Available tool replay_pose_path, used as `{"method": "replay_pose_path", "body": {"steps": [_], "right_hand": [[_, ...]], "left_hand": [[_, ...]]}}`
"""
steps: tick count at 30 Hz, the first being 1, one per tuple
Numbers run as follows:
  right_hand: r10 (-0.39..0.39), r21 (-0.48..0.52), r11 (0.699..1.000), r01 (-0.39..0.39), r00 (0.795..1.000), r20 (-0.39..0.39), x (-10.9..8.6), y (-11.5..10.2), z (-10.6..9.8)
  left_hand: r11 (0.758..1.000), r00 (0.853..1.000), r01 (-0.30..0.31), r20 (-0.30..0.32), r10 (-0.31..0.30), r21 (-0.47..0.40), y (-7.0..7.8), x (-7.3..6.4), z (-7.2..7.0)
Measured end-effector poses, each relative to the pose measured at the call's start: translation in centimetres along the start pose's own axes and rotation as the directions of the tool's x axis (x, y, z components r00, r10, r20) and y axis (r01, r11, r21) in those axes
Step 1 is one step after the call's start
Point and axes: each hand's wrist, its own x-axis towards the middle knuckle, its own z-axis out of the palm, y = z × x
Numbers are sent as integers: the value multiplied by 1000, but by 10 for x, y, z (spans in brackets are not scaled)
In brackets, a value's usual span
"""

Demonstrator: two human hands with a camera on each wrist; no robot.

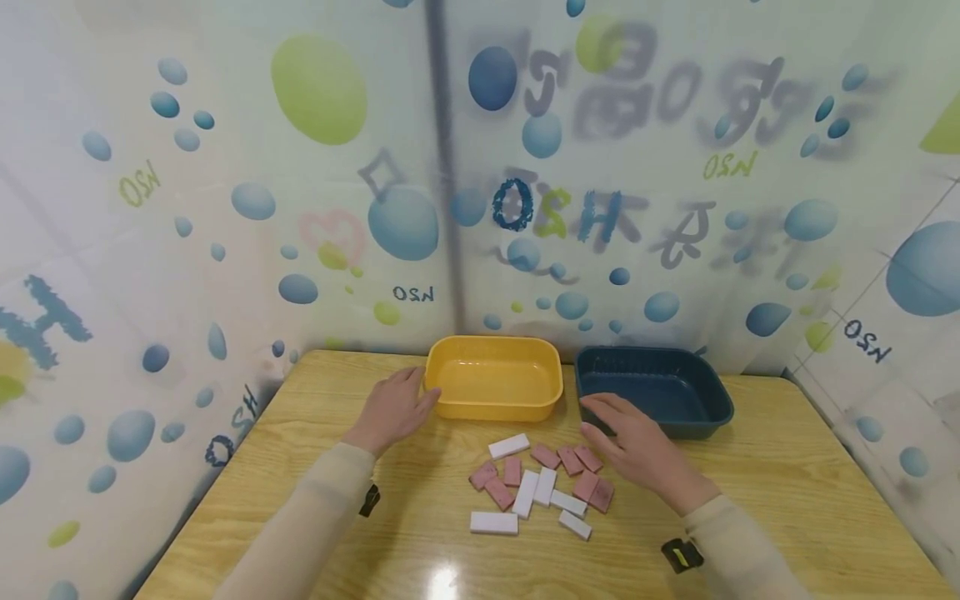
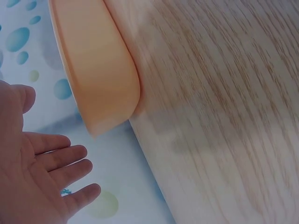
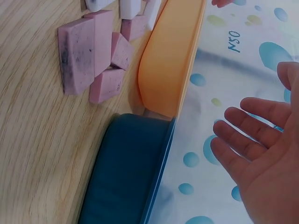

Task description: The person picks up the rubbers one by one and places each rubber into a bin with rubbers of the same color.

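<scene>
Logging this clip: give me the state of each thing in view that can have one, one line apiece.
Yellow tray: upright, nothing visible inside.
Blue tray: upright, nothing visible inside; partly hidden.
White blocks: loose on the table.
Pink blocks: loose, some dark-marked.
Left hand: outstretched, holding nothing.
Right hand: outstretched, holding nothing.

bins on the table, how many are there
2: a yellow bin by the left hand, and a dark blue bin to its right, by the right hand.
</scene>
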Motion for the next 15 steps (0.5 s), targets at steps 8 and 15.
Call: {"method": "replay_pose_path", "body": {"steps": [8,15], "right_hand": [[1,3,1000,-1,1000,4,2,-1,5],[-39,12,999,39,999,-22,3,-4,9]], "left_hand": [[1000,1000,1,-2,-1,15,4,3,2],[1000,1000,17,5,-17,25,9,5,2]]}}
